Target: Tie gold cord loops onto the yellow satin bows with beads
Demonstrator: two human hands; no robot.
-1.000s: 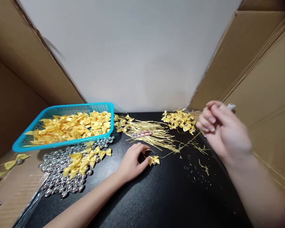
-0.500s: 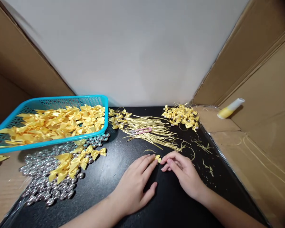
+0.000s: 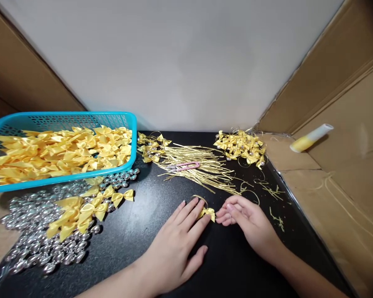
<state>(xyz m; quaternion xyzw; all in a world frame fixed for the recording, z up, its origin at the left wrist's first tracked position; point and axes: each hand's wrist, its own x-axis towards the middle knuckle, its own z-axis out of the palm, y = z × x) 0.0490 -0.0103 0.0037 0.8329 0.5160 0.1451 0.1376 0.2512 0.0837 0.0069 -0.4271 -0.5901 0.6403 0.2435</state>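
Note:
My left hand lies flat on the black tabletop, fingers stretched out, with its fingertips over a small yellow ribbon bow. A gold cord loop rises behind those fingertips. Just right of the bow is my right hand, its fingers curled and its thumb near the index finger; whether anything is between them is hidden. Beyond the hands lie many gold cords, with pink-handled thread snips on top.
At left, a blue basket holds yellow bows; silver beads and loose bows lie before it. Bows with cord loops form a pile at back right and a smaller one. A white-and-yellow tube rests on cardboard.
My right hand let go of the tube on the right-hand cardboard and came down beside the bow. My left hand went from curling around the cord loop to lying flat. The view shifted.

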